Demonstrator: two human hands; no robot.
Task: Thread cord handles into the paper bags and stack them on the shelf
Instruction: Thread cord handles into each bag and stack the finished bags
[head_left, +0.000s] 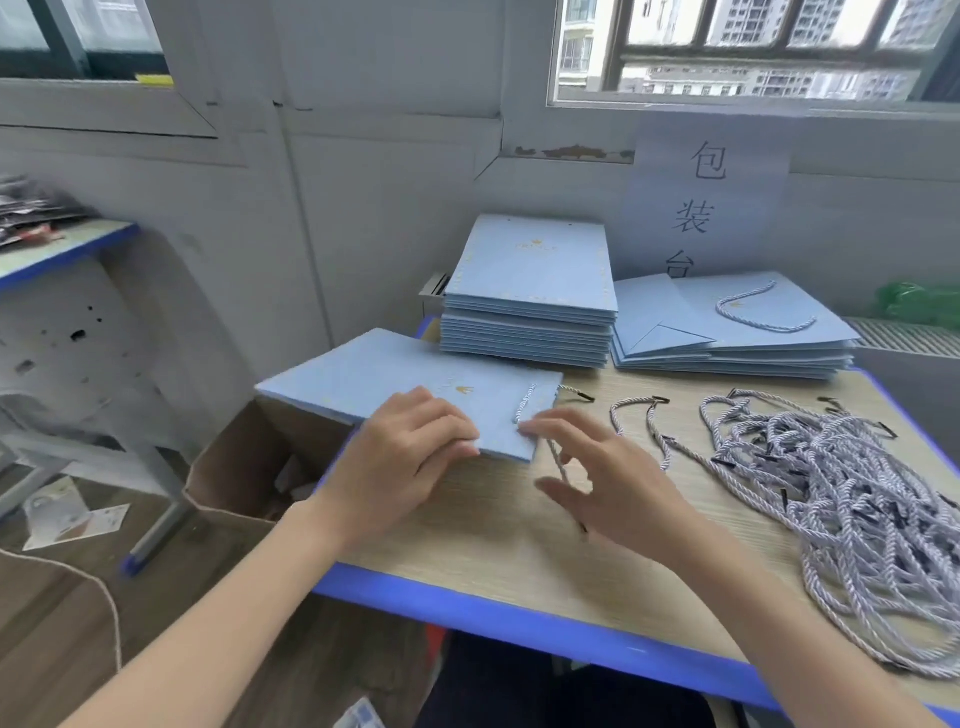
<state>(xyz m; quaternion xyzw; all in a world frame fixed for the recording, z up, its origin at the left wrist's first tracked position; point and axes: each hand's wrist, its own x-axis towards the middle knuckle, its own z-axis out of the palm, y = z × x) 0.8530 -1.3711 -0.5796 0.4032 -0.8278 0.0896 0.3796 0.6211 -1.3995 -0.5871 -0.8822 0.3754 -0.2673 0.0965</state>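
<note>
Threading step in hand. Paper bag (410, 387) lies flat at desk (498, 540) edge, 10 o'clock. Left hand (410, 457) presses it, fingers straight. Right hand (608, 478), loosely spread, grip unclear, at cord (524, 405). Next, probably: draw cord through.

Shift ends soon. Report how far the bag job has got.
Done: a stack of corded bags at the back right. In hand: the left hand holds one flat bag while the right hand works a cord at its edge. Left: the uncorded stack and a cord pile.
</note>
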